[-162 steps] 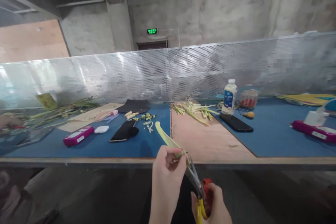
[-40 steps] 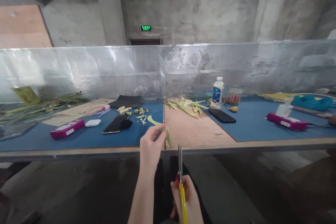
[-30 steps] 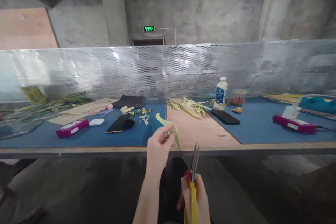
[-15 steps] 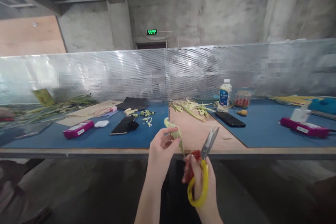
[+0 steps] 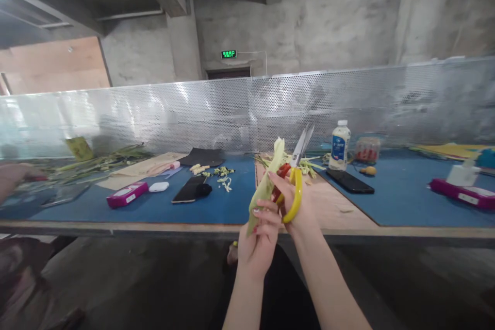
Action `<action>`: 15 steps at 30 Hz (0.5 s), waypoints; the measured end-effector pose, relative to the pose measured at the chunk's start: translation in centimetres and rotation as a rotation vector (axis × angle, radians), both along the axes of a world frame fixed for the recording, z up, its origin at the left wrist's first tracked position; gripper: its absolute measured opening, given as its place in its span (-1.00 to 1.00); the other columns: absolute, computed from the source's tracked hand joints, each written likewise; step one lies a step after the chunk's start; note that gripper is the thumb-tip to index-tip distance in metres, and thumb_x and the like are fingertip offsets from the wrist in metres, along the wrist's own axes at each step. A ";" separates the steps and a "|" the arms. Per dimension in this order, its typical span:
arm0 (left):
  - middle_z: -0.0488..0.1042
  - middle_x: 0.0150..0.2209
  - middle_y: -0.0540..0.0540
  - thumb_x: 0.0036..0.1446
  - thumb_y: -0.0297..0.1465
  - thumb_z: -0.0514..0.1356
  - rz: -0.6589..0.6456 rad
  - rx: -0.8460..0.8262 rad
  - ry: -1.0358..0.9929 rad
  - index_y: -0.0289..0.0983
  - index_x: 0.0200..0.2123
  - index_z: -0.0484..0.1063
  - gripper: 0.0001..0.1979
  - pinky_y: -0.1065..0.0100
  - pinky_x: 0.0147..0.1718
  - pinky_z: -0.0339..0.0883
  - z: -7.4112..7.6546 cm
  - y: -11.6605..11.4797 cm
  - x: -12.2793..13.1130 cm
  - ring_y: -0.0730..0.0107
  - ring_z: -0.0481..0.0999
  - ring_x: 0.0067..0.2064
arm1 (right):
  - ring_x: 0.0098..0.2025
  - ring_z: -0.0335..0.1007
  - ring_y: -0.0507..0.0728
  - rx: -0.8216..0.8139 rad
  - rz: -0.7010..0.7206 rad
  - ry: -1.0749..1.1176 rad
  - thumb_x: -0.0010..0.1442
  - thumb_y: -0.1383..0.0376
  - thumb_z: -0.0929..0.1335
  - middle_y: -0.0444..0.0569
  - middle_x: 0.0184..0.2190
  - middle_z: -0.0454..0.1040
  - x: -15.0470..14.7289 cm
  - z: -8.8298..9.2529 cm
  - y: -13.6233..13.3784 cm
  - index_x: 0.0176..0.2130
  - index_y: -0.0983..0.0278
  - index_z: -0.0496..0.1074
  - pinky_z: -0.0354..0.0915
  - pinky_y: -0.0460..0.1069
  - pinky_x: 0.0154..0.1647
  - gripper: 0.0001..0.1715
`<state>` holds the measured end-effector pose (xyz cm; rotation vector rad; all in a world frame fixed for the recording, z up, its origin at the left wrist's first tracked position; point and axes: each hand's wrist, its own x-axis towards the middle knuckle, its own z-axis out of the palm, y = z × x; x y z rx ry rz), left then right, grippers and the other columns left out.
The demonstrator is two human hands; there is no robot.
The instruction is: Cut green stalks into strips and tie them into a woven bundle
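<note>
My left hand [image 5: 258, 240] is closed around the lower part of a pale green husk leaf [image 5: 266, 183] that stands upright in front of the bench edge. My right hand [image 5: 297, 201] grips scissors [image 5: 294, 175] with yellow and red handles, blades pointing up and slightly apart, right beside the leaf. A fingertip of the right hand touches the leaf. Both hands are raised close together over the wooden board [image 5: 328, 206].
Blue bench mat [image 5: 216, 203] carries two black phones [image 5: 189, 189] [image 5: 350, 181], a magenta box [image 5: 127, 195], white earbud case [image 5: 158, 186], cut green scraps [image 5: 220, 175], a white bottle [image 5: 339, 145] and a pile of stalks [image 5: 100, 161]. A perforated metal screen [image 5: 386, 108] backs the bench. Another person's hand [image 5: 11, 178] shows at the far left.
Both hands rose from below the bench edge to in front of it. The leaf turned upright and the scissors swung up beside it, the hands now touching.
</note>
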<state>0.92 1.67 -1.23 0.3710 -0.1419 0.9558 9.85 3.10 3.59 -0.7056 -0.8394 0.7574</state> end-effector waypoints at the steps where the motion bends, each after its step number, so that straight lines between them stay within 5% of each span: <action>1: 0.41 -0.30 -0.09 0.23 -0.55 -0.05 0.030 0.049 0.097 -0.32 -0.33 0.41 -0.76 0.81 -0.56 0.15 -0.1 0.1 0.0 0.76 0.37 -0.43 | -0.54 0.34 0.04 -0.011 -0.025 -0.024 -0.17 0.17 0.48 -0.19 -0.51 0.37 0.3 0.4 0.1 -0.38 0.21 0.22 0.31 -0.05 -0.56 -0.58; 4: 0.45 -0.31 -0.13 0.11 -0.47 0.14 0.091 0.195 0.381 -0.33 -0.33 0.43 -0.91 0.61 -0.54 0.25 -0.6 0.7 0.1 0.61 0.39 -0.47 | -0.59 0.28 0.01 -0.046 -0.055 -0.129 -0.22 0.25 0.51 -0.25 -0.55 0.31 1.3 1.3 -0.2 -0.37 0.18 0.16 0.25 -0.07 -0.62 -0.49; 7: 0.49 -0.36 -0.17 -0.01 -0.39 0.25 0.173 0.232 0.482 -0.34 -0.29 0.43 -0.81 0.42 -0.52 0.28 -0.9 1.3 0.2 0.42 0.44 -0.48 | -0.57 0.28 -0.01 -0.043 -0.039 -0.239 -0.25 0.30 0.52 -0.26 -0.54 0.31 1.8 1.7 -0.6 -0.38 0.18 0.14 0.23 -0.09 -0.59 -0.46; 11: 0.50 -0.41 -0.09 0.01 -0.26 0.24 0.379 0.236 0.552 -0.31 -0.25 0.44 -0.73 0.41 -0.42 0.28 -1.0 1.7 0.2 0.40 0.46 -0.43 | -0.61 0.23 -0.02 -0.006 0.028 -0.349 -0.25 0.33 0.50 -0.28 -0.54 0.29 1.5 1.4 -0.4 -0.39 0.18 0.12 0.18 -0.09 -0.63 -0.47; 15: 0.48 -0.43 -0.10 0.05 -0.11 0.14 0.446 0.273 0.612 -0.34 -0.27 0.46 -0.60 0.41 -0.42 0.27 -0.6 1.6 -0.2 0.40 0.44 -0.44 | -0.53 0.27 0.00 0.039 0.032 -0.403 -0.27 0.37 0.48 -0.28 -0.53 0.28 1.0 0.7 0.1 -0.39 0.18 0.13 0.23 -0.05 -0.47 -0.49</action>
